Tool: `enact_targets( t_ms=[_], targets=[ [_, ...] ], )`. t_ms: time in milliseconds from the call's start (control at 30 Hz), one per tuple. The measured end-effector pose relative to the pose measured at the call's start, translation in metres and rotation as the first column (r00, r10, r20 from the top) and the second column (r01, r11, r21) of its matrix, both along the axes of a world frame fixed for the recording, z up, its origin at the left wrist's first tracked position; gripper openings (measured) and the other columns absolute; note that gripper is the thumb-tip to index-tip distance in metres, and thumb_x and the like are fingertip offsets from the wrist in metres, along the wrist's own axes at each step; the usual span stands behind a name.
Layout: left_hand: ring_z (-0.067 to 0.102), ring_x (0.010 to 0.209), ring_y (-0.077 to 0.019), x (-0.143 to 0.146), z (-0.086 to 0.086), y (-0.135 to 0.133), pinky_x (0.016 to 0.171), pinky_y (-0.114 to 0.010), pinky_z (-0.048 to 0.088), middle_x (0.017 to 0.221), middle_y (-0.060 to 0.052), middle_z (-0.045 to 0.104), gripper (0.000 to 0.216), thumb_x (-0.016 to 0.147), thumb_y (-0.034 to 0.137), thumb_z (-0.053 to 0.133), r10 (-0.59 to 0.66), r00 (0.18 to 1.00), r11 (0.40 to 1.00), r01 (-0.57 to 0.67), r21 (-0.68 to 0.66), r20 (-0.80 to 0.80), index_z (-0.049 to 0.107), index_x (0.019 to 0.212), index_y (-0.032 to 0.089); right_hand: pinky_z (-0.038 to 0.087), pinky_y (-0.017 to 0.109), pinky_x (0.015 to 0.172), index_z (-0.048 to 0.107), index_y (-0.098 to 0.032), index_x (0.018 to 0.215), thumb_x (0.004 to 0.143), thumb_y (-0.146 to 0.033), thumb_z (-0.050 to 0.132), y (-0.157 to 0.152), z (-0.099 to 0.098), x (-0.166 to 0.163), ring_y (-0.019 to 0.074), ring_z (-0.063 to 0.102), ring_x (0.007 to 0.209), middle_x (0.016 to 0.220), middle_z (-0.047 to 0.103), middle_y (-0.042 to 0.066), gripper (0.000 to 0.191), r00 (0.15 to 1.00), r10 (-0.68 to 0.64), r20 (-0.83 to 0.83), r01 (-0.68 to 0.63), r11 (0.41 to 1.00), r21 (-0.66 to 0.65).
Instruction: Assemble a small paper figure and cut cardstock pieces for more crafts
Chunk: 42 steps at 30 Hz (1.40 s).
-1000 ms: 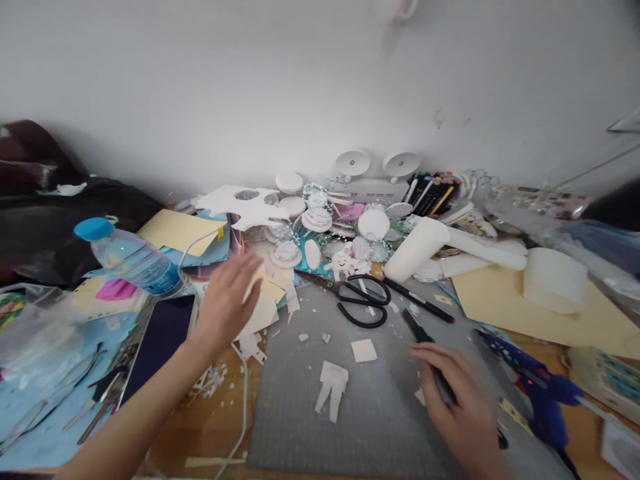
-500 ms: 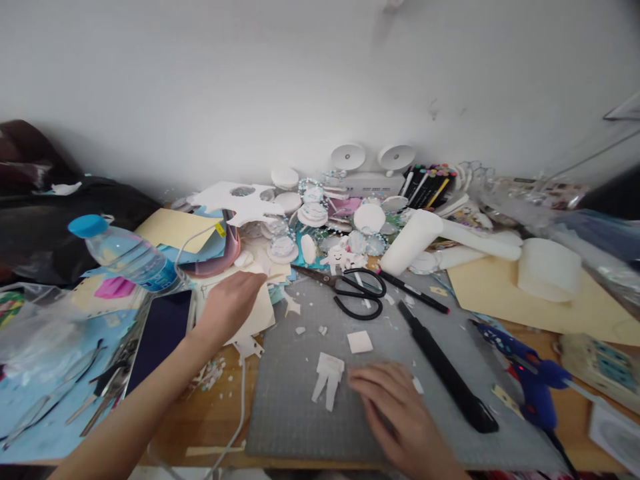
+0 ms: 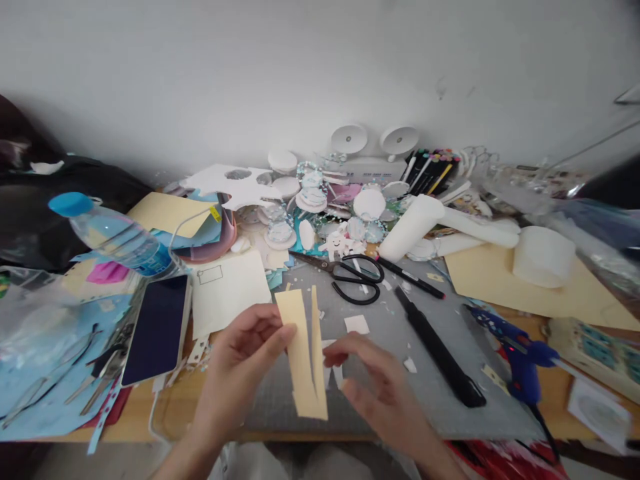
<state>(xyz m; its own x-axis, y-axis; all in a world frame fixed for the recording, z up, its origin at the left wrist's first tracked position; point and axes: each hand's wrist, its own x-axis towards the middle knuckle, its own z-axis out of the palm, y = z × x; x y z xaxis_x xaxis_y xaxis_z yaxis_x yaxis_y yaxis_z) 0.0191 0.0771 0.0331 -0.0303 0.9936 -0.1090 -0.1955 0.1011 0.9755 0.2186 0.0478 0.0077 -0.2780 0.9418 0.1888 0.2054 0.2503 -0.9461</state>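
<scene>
Plainly, the cream paper strip, slit from the top into two tongues, looks light, limp and easily creased, so I judge the uncut lower end the safest hold. My left hand pinches its left tongue above the grey cutting mat. My right hand hangs half-open and blurred at its right edge, gripping nothing, with scissors beyond on the worktop.

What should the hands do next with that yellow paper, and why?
Probably the right hand should pinch the right strip of the cream paper. Only the left hand grips it, at its upper left edge, above the grey mat; a slit splits it into two strips, and the right hand hangs open beside it.
</scene>
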Motion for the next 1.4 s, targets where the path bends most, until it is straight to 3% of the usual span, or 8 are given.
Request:
enact_targets(
  t_ms=[233, 700, 833, 1000, 1067, 1167, 1233, 1400],
  targets=[
    [0.068, 0.083, -0.0170, 0.021, -0.016, -0.019, 0.077, -0.026, 0.055, 0.088, -0.003, 0.072, 0.016, 0.079, 0.031, 0.076, -0.171, 0.985, 0.985, 0.171, -0.008, 0.016, 0.072, 0.094, 0.027, 0.045, 0.022, 0.057, 0.061, -0.019, 0.076, 0.086, -0.042, 0.061, -0.001, -0.006, -0.026, 0.0125, 0.055, 0.065, 0.070, 0.059, 0.000, 0.025, 0.968, -0.151, -0.199, 0.071, 0.930, -0.361],
    [0.048, 0.055, -0.0112, -0.001, -0.033, -0.014, 0.051, -0.020, 0.040, 0.063, 0.004, 0.053, 0.024, 0.089, 0.045, 0.062, 0.097, 0.968, 0.995, -0.103, -0.016, -0.233, 0.053, 0.082, 0.024, 0.054, 0.025, 0.060, 0.069, -0.021, 0.077, 0.085, -0.039, 0.068, 0.001, -0.022, -0.003, 0.0128, 0.063, 0.061, 0.070, 0.067, 0.001, 0.020, 0.838, -0.459, -0.295, 0.393, 0.883, -0.258],
    [0.058, 0.066, -0.0158, -0.044, -0.036, 0.011, 0.059, -0.025, 0.045, 0.076, -0.001, 0.064, 0.023, 0.088, 0.045, 0.061, 0.260, 0.797, 0.966, -0.220, 0.138, -0.545, 0.060, 0.100, 0.025, 0.055, 0.028, 0.066, 0.070, -0.021, 0.081, 0.085, -0.042, 0.068, 0.003, -0.033, 0.021, 0.0147, 0.066, 0.066, 0.075, 0.069, 0.003, 0.021, 0.782, -0.562, -0.268, 0.499, 0.823, -0.270],
    [0.054, 0.116, -0.0324, -0.058, -0.031, 0.024, 0.098, -0.049, 0.041, 0.124, -0.016, 0.060, 0.040, 0.091, 0.039, 0.056, 0.442, 0.391, 0.893, -0.106, 0.437, -0.807, 0.057, 0.126, 0.020, 0.051, 0.026, 0.058, 0.072, -0.018, 0.085, 0.092, -0.050, 0.054, -0.002, -0.028, 0.013, 0.0142, 0.062, 0.056, 0.062, 0.067, 0.002, 0.037, 0.952, -0.275, -0.132, 0.202, 0.892, -0.404],
    [0.056, 0.112, -0.0288, -0.041, -0.028, 0.015, 0.096, -0.045, 0.044, 0.124, -0.013, 0.061, 0.037, 0.091, 0.034, 0.057, 0.354, 0.532, 0.913, -0.017, 0.408, -0.769, 0.057, 0.126, 0.023, 0.047, 0.023, 0.052, 0.070, -0.018, 0.081, 0.093, -0.052, 0.052, -0.005, -0.026, -0.002, 0.0126, 0.058, 0.051, 0.057, 0.063, 0.000, 0.040, 0.985, -0.110, -0.135, 0.029, 0.870, -0.493],
    [0.063, 0.087, -0.0218, -0.007, -0.024, -0.002, 0.078, -0.034, 0.053, 0.105, -0.009, 0.067, 0.027, 0.087, 0.033, 0.062, -0.071, 0.820, 0.956, 0.218, 0.194, -0.569, 0.066, 0.113, 0.026, 0.041, 0.021, 0.050, 0.063, -0.018, 0.070, 0.095, -0.044, 0.052, -0.009, -0.026, -0.023, 0.0101, 0.054, 0.051, 0.056, 0.059, -0.002, 0.038, 0.992, 0.074, -0.100, -0.116, 0.840, -0.529],
    [0.063, 0.073, -0.0192, 0.010, -0.024, -0.008, 0.067, -0.029, 0.053, 0.084, -0.006, 0.068, 0.013, 0.086, 0.033, 0.064, -0.272, 0.864, 0.940, 0.332, 0.073, -0.424, 0.072, 0.092, 0.025, 0.039, 0.021, 0.051, 0.060, -0.018, 0.065, 0.096, -0.039, 0.051, -0.010, -0.026, -0.030, 0.0095, 0.052, 0.052, 0.055, 0.058, -0.003, 0.038, 0.990, 0.130, -0.049, -0.137, 0.851, -0.508],
    [0.057, 0.062, -0.0142, 0.015, -0.027, -0.004, 0.057, -0.023, 0.047, 0.068, -0.001, 0.063, 0.014, 0.083, 0.034, 0.068, -0.194, 0.954, 0.981, 0.192, -0.028, -0.227, 0.071, 0.077, 0.022, 0.052, 0.026, 0.073, 0.066, -0.019, 0.093, 0.099, -0.032, 0.043, -0.012, -0.024, -0.011, 0.0148, 0.066, 0.081, 0.086, 0.070, 0.003, 0.027, 0.994, 0.065, 0.091, -0.040, 0.966, -0.257]
  ],
)
